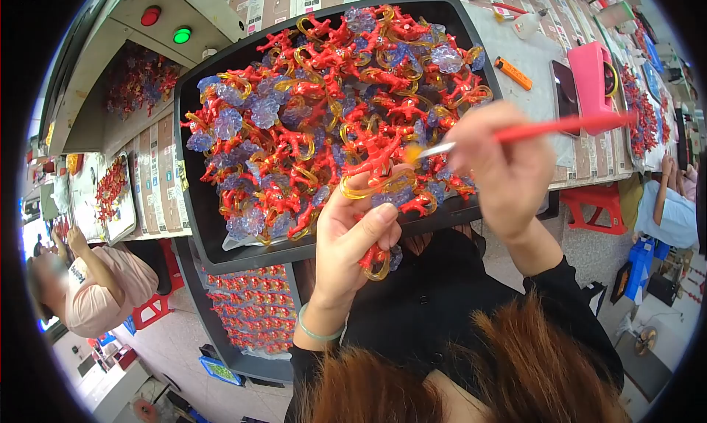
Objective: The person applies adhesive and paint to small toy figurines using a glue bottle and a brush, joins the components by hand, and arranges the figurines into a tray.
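My left hand [346, 235] is closed around a small red figurine [381, 158] with clear yellow loops and a translucent purple part, held up over the near side of the black tray [243, 261]. Between the fingers of my right hand [508, 169] is a paintbrush [545, 128] with a red handle. Its yellowish bristles point left, close to the figurine; I cannot tell whether they touch it. Beneath both hands, the tray is heaped with many similar red, purple and yellow figurines [294, 99].
A second tray [294, 290] with rows of figurines sits lower left. At right are an orange cutter [513, 73], a phone [565, 95] and a pink holder [589, 80]. A machine [158, 36] with red and green buttons stands left. Co-workers [110, 287] sit on both sides.
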`<state>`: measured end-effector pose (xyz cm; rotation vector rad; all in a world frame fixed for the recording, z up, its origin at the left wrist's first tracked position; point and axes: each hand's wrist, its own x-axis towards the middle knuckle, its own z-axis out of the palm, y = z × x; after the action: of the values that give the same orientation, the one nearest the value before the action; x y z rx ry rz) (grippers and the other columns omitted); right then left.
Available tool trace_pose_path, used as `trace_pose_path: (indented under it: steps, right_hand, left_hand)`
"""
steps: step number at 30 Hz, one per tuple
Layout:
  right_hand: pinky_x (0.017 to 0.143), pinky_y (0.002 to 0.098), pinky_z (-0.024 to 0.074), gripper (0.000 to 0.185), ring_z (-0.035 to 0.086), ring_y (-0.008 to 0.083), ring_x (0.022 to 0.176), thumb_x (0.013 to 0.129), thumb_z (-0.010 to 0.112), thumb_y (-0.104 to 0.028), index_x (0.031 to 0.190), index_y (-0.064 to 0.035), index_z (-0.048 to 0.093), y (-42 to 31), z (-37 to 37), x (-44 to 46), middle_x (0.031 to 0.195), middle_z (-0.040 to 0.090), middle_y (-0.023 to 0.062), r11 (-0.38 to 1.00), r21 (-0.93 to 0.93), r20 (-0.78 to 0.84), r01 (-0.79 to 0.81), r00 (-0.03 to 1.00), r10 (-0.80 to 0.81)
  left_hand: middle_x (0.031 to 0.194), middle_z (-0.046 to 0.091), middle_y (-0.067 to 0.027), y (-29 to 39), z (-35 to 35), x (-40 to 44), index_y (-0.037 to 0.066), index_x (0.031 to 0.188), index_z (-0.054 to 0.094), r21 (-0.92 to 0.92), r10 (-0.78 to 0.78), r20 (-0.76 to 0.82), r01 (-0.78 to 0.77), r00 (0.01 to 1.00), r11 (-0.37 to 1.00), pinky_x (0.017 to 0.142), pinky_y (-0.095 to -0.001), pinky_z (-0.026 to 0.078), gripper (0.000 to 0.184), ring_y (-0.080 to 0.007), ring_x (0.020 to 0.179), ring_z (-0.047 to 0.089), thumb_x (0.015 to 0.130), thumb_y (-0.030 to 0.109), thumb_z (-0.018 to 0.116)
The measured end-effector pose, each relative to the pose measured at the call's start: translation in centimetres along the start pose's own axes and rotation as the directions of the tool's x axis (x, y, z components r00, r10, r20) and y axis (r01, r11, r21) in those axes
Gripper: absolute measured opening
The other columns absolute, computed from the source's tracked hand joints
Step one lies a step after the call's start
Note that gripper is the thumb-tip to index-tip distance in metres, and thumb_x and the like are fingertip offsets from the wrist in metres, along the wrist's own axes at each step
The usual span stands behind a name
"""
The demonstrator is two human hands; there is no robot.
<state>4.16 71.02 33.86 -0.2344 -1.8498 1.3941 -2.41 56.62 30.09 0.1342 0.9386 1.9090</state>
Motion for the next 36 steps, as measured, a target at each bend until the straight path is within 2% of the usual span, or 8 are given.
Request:
trace_pose_path:
  steps: [6, 9, 14, 17, 22, 26, 33, 36]
  right_hand:
    - [0.041, 0.0194, 0.0348, 0.005, 0.048, 0.0074, 0.047, 0.073, 0.060, -0.006, 0.076, -0.0013, 0.059, 0.3, -0.6, -0.4, 0.060, 0.055, 0.0034, 0.963, -0.085, -0.056, -0.255, 0.966, 0.251]
    - [0.053, 0.0222, 0.0418, 0.007, 0.052, 0.0102, 0.058, 0.076, 0.056, -0.005, 0.074, 0.0020, 0.059, -0.9, 0.1, -0.6, 0.066, 0.056, 0.0067, 0.993, -0.065, 0.282, -0.103, 0.952, 0.117]
    - [0.055, 0.0245, 0.0426, 0.012, 0.052, 0.0122, 0.060, 0.079, 0.053, -0.009, 0.084, 0.0014, 0.055, 1.6, -1.6, 1.6, 0.067, 0.055, 0.0065, 0.935, -0.130, 0.067, -0.331, 0.938, 0.341]
    - [0.053, 0.0300, 0.0428, 0.012, 0.055, 0.0238, 0.058, 0.075, 0.056, -0.013, 0.080, -0.0017, 0.055, 3.5, -2.3, 2.0, 0.066, 0.057, 0.0117, 0.873, -0.479, 0.350, 0.090, 0.932, 0.096]
    - [0.058, 0.0373, 0.0416, 0.020, 0.054, 0.0290, 0.068, 0.071, 0.059, -0.013, 0.079, -0.0037, 0.043, 3.9, -0.7, 0.0, 0.064, 0.051, 0.0123, 0.794, -0.564, 0.571, 0.225, 0.801, 0.179]
    - [0.054, 0.0259, 0.0420, 0.014, 0.055, 0.0150, 0.060, 0.072, 0.055, 0.000, 0.076, -0.0014, 0.042, 3.5, -1.9, 0.7, 0.067, 0.052, 0.0077, 0.843, -0.519, 0.413, -0.139, 0.823, 0.391]
    - [0.062, 0.0200, 0.0430, 0.012, 0.053, 0.0077, 0.070, 0.077, 0.054, -0.003, 0.077, -0.0030, 0.042, 1.5, -2.3, 0.9, 0.076, 0.054, 0.0042, 0.774, 0.177, 0.274, -0.608, 0.785, 0.555]
    - [0.069, 0.0203, 0.0431, 0.013, 0.053, 0.0080, 0.077, 0.077, 0.054, 0.000, 0.078, -0.0039, 0.042, 1.4, -1.5, 0.0, 0.080, 0.054, 0.0051, 0.814, 0.222, 0.261, -0.537, 0.837, 0.481]
  left_hand:
    - [0.108, 0.050, -0.0132, 0.2, 0.3, 0.0, -0.001, 0.108, 0.044, 0.098, 0.058, 0.009, -0.059, 0.998, 0.993, 0.046, -0.0170, 0.037, 0.033, -0.0040, 0.054, 0.043, 0.076, -0.003, 0.050]
    - [0.109, 0.049, -0.0137, 0.2, 0.5, -0.2, -0.001, 0.109, 0.043, 0.280, 0.073, -0.034, -0.061, 0.997, 0.958, 0.047, -0.0176, 0.037, 0.035, -0.0044, 0.054, 0.043, 0.075, -0.004, 0.049]
    - [0.113, 0.046, -0.0136, 1.4, -1.4, -0.3, 0.003, 0.114, 0.038, -0.208, 0.116, 0.046, -0.104, 0.992, 0.973, 0.050, -0.0232, 0.036, 0.037, -0.0064, 0.052, 0.039, 0.077, 0.002, 0.044]
    - [0.108, 0.044, -0.0107, 2.6, -2.7, -0.1, 0.004, 0.111, 0.039, -0.438, 0.067, 0.067, -0.031, 0.995, 0.898, 0.054, -0.0242, 0.036, 0.032, -0.0080, 0.056, 0.037, 0.080, 0.009, 0.043]
    - [0.098, 0.040, -0.0065, 2.2, -3.4, 0.2, 0.007, 0.101, 0.041, -0.555, 0.043, 0.135, 0.040, 0.990, 0.831, 0.056, -0.0241, 0.037, 0.021, -0.0096, 0.064, 0.040, 0.083, 0.015, 0.045]
    - [0.090, 0.044, -0.0074, 2.1, -3.3, 0.0, 0.004, 0.092, 0.046, -0.367, 0.060, 0.045, -0.039, 0.997, 0.929, 0.051, -0.0228, 0.037, 0.014, -0.0102, 0.059, 0.044, 0.080, 0.011, 0.049]
    - [0.079, 0.054, -0.0093, 1.5, -0.5, 0.2, -0.002, 0.099, 0.050, 0.334, 0.245, -0.173, -0.178, 0.954, 0.926, 0.050, -0.0197, 0.038, 0.022, -0.0074, 0.057, 0.049, 0.077, 0.003, 0.051]
    - [0.082, 0.054, -0.0100, 1.1, 0.0, 0.5, -0.002, 0.108, 0.046, 0.084, 0.091, -0.108, -0.082, 0.990, 0.993, 0.048, -0.0202, 0.038, 0.030, -0.0091, 0.057, 0.050, 0.083, 0.013, 0.046]
